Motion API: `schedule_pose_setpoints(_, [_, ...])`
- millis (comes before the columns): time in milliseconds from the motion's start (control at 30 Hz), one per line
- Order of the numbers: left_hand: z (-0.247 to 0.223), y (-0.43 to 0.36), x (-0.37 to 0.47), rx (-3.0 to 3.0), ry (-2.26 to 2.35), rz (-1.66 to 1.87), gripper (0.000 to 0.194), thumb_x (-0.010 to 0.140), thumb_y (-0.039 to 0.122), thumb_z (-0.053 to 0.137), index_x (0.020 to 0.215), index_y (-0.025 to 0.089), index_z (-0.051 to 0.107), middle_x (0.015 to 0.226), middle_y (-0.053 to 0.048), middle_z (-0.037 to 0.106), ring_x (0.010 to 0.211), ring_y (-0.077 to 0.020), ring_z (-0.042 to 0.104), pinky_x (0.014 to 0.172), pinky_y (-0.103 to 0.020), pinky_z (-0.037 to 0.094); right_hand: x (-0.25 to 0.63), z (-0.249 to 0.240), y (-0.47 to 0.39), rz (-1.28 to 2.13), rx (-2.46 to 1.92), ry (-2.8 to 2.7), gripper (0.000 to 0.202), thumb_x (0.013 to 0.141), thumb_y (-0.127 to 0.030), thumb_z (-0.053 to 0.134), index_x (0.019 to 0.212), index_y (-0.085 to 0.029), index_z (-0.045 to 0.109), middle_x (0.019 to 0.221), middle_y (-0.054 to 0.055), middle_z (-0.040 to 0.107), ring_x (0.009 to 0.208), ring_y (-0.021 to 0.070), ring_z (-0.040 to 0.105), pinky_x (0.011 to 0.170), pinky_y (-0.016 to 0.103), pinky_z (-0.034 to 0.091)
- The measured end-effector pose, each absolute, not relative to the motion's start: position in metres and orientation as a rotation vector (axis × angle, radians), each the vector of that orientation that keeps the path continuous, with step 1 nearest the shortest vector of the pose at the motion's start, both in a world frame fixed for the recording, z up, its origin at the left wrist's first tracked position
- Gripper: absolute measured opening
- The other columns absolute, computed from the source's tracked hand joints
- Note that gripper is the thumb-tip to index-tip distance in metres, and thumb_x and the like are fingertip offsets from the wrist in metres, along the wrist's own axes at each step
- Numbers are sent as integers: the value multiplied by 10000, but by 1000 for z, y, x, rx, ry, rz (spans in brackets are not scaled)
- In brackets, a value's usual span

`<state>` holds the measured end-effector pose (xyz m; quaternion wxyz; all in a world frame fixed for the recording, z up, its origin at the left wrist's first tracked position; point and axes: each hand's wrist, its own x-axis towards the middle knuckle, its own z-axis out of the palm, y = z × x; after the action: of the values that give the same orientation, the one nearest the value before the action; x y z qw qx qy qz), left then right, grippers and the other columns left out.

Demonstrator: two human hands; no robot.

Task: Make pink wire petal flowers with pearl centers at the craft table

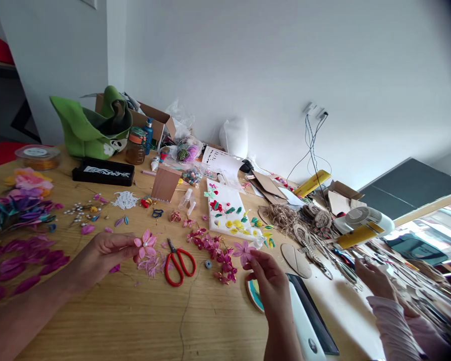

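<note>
- Left hand [107,252] and right hand [269,276], well apart over the wooden table [143,321], fingertips pinched.
- Pink flower [147,244], in the left: faces the person, long axis unclear.
- Lilac flower [243,251], in the right: lower edge hidden by fingers.

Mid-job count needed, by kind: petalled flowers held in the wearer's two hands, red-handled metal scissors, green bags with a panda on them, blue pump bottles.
Held flowers: 2 (pink petalled flower in left hand, lilac-pink petalled flower in right hand)
Red-handled metal scissors: 1
Green panda bag: 1
Blue pump bottle: 1
Total: 5
</note>
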<state>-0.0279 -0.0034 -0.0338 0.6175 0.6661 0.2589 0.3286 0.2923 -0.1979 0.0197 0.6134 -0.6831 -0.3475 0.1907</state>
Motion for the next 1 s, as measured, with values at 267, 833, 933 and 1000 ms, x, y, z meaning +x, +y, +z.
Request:
schedule_pose_setpoints(267, [-31, -5, -28, 1612, 617, 818, 137, 767, 350, 650, 711, 290, 760, 669, 7, 718, 652, -147, 655, 640, -205, 520, 282, 25, -197, 432, -1554, -895, 361, 790, -365, 704, 1093, -196, 600, 761, 25, 680, 708, 187, 642, 537, 258, 512])
schedule_pose_setpoints(833, [-17, -6, -27, 1583, 593, 774, 133, 752, 242, 643, 727, 246, 773, 686, 9, 714, 676, -166, 646, 658, -240, 511, 252, 33, -190, 608, -1462, -985, 319, 814, -344, 678, 1094, -197, 632, 696, 3, 662, 591, 139, 602, 547, 252, 498])
schedule_pose_setpoints(933, [-18, -6, -28, 1586, 598, 762, 135, 753, 258, 642, 734, 243, 775, 691, 4, 716, 677, -170, 646, 664, -248, 515, 252, 29, -190, 623, -1473, -993, 280, 821, -353, 674, 1051, -194, 659, 704, 6, 667, 600, 137, 602, 568, 252, 495])
schedule_pose_setpoints(1000, [-19, -6, -30, 1592, 604, 756, 134, 750, 269, 645, 736, 239, 775, 691, 1, 715, 678, -172, 646, 664, -250, 516, 251, 27, -190, 642, -1481, -993, 252, 829, -360, 667, 1016, -190, 677, 712, 11, 676, 603, 133, 602, 582, 251, 493])
